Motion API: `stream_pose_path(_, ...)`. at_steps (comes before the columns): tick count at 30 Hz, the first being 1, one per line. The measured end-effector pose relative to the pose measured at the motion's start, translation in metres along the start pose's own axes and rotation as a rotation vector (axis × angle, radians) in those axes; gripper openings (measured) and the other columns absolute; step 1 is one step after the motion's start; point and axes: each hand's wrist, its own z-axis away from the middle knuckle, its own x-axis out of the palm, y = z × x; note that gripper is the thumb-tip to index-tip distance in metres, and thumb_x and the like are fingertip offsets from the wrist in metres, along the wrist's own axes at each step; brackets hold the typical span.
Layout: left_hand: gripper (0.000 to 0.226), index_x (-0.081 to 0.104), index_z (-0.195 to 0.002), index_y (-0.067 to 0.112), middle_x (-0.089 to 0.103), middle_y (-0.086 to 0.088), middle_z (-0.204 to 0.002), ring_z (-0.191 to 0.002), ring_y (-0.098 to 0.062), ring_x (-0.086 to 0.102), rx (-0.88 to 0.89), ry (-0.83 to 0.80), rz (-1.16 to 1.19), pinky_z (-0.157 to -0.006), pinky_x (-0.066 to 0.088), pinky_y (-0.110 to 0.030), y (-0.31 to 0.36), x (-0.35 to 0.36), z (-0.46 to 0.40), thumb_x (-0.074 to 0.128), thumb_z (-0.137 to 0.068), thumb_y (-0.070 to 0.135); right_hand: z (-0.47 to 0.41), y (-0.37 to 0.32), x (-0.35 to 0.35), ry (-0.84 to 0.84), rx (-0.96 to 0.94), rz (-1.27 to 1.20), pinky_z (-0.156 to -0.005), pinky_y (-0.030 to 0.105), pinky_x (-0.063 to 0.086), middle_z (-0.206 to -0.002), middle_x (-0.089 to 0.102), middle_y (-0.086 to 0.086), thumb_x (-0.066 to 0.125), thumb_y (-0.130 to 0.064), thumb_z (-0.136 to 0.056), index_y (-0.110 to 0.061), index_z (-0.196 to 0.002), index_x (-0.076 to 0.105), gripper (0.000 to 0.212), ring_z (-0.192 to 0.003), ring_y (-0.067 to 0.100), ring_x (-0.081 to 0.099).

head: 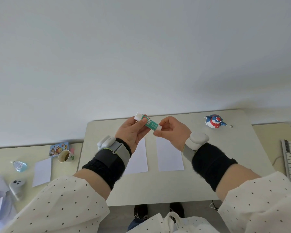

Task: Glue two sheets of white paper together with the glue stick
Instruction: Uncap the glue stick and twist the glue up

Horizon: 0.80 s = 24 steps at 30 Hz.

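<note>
Holding the glue stick [147,123] between them, the left hand [133,133] grips its upper body and the right hand [172,133] pinches its lower end; 2 sheets [170,155] lie below both hands.

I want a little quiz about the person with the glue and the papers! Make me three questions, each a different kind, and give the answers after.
1. True or false: the glue stick is lying flat on the table.
2. Pick one. The two paper sheets lie: A) stacked, B) side by side with a gap between them, C) folded in the cup.
3. Fill in: the toy stands at the far ______ side of the table.

Key:
1. False. Both hands hold it up in the air; the left hand grips the body, the right hand pinches the lower end.
2. B
3. right
</note>
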Motion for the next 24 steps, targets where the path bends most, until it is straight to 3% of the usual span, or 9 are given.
stream_pose_path(4, 0.014, 0.067, -0.099, 0.006, 0.074, -0.007, -0.090, -0.087, -0.021, 0.071, 0.010, 0.000, -0.005, -0.074, 0.057, -0.027, -0.003, 0.000, 0.002, 0.063, -0.086, 0.002, -0.002, 0.006, -0.001, 0.020, 0.015, 0.009, -0.077, 0.022, 0.052, -0.092, 0.072, -0.004, 0.079, -0.024, -0.075, -0.022, -0.093, 0.061, 0.026, -0.082, 0.011, 0.069)
stream_pose_path(8, 0.013, 0.069, -0.097, 0.005, 0.074, -0.007, -0.093, -0.088, -0.020, 0.071, 0.008, -0.012, 0.001, -0.072, 0.056, -0.025, -0.004, -0.002, 0.004, 0.065, -0.085, 0.004, 0.001, 0.011, 0.003, -0.067, 0.075, -0.265, -0.072, 0.026, 0.057, -0.085, 0.071, 0.008, 0.065, -0.016, -0.089, -0.012, -0.090, 0.064, 0.005, -0.073, 0.016, 0.070)
stream_pose_path(11, 0.013, 0.069, -0.098, 0.004, 0.074, -0.007, -0.094, -0.087, -0.019, 0.071, 0.010, -0.012, -0.001, -0.073, 0.056, -0.025, -0.003, -0.003, 0.005, 0.064, -0.086, 0.004, 0.002, 0.011, 0.007, -0.070, 0.106, -0.310, -0.068, 0.026, 0.057, -0.080, 0.070, 0.009, 0.057, -0.024, -0.094, -0.008, -0.089, 0.065, 0.018, -0.069, 0.016, 0.069)
stream_pose_path(14, 0.012, 0.068, -0.098, 0.003, 0.074, -0.008, -0.093, -0.088, -0.020, 0.071, 0.014, -0.008, 0.002, -0.073, 0.057, -0.026, -0.003, -0.005, 0.006, 0.062, -0.087, 0.003, 0.003, 0.013, 0.007, -0.070, 0.083, -0.239, -0.079, 0.027, 0.056, -0.091, 0.072, 0.006, 0.069, -0.028, -0.086, -0.016, -0.099, 0.063, 0.019, -0.078, 0.014, 0.069)
stream_pose_path(18, 0.012, 0.068, -0.097, 0.004, 0.074, -0.007, -0.091, -0.086, -0.018, 0.071, 0.005, -0.013, -0.005, -0.071, 0.056, -0.025, -0.003, -0.005, 0.008, 0.062, -0.087, 0.004, 0.004, 0.013, 0.006, -0.032, 0.020, -0.099, -0.076, 0.019, 0.054, -0.089, 0.073, -0.006, 0.082, -0.022, -0.071, -0.023, -0.094, 0.059, 0.033, -0.081, 0.010, 0.069)
stream_pose_path(24, 0.011, 0.069, -0.096, 0.004, 0.074, -0.009, -0.094, -0.088, -0.021, 0.071, 0.003, -0.015, -0.003, -0.073, 0.057, -0.026, -0.002, -0.006, 0.009, 0.063, -0.087, 0.004, 0.003, 0.012, 0.007, -0.086, 0.100, -0.302, -0.071, 0.027, 0.057, -0.082, 0.072, 0.008, 0.069, -0.018, -0.086, -0.007, -0.090, 0.064, 0.012, -0.076, 0.019, 0.071)
